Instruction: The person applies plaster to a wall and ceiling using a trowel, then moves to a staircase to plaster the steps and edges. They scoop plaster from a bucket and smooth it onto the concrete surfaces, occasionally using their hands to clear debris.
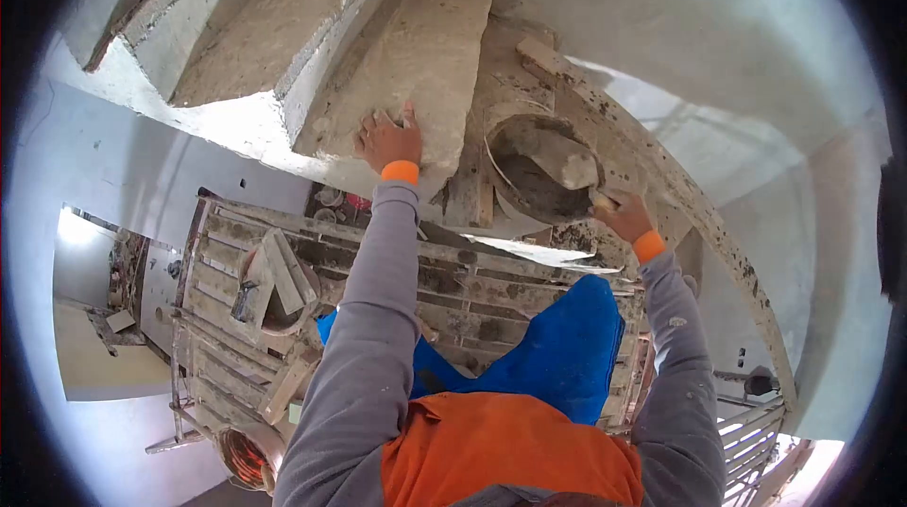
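Observation:
My left hand [389, 140] rests with its fingers spread on a concrete stair step [416, 63] and holds nothing. To the right, my right hand [625, 215] is closed around the handle of a trowel [578, 170]. The trowel's blade is over the inside of a round bucket [503, 188], beside the step. Grey mortar [539, 188] shows in the bucket, partly behind the blade.
More concrete steps [274, 34] rise at the upper left. Below is a slatted wooden scaffold [463, 290] with gaps, loose boards [283, 271] and another bucket [248, 455]. A long curved board [661, 162] runs down the right side.

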Available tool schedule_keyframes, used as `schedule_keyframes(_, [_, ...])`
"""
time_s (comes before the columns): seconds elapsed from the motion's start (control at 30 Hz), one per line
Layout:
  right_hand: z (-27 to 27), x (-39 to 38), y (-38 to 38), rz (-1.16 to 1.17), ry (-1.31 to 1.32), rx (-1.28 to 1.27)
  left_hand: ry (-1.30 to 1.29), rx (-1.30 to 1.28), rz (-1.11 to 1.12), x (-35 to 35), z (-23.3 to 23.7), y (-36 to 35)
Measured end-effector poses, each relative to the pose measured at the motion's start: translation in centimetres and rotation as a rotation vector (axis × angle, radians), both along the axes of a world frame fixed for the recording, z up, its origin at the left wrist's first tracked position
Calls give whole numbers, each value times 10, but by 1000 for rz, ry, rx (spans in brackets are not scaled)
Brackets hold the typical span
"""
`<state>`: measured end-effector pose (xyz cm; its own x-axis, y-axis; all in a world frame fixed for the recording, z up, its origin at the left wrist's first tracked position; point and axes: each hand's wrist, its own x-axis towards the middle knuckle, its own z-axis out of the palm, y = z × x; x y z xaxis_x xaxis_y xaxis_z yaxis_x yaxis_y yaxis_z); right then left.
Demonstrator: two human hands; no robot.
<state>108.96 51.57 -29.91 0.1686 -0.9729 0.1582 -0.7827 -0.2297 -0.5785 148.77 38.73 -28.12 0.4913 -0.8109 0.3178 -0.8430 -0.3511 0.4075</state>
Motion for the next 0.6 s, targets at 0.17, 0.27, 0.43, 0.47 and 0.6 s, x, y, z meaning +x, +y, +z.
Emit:
schedule_keyframes(0.17, [-4,-21,14,-153,-51,86,-70,-208,20,1,-16,-8])
schedule_keyframes(0.27, [12,-21,16,-130,61,-12,-6,10,-24,1,3,2])
schedule_keyframes(0.43, [55,-29,32,-106,345,-204,-88,-113,-42,6,-14,-3])
schedule_keyframes(0.47, [61,-36,35,-82,381,-298,-34,-25,-87,8,-10,0])
schedule_keyframes(0.6, [171,-23,69,-73,367,-356,22,22,-72,6,-3,4])
